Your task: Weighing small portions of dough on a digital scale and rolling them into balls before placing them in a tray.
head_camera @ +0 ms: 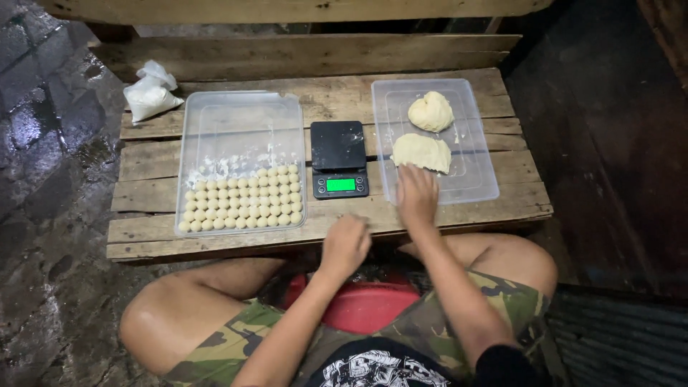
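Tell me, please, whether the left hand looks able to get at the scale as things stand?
Probably yes: the left hand rests on the wooden table just below the scale, with nothing between them.

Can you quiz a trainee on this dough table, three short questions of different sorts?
1. True or false: the scale stands between the two trays.
2. Which hand reaches into the right tray? A) left B) right
3. Fill in: the left tray holds rows of small dough ____.

Key:
1. True.
2. B: the right hand touches the near dough lump; the left hand is closed by the table edge.
3. Balls.
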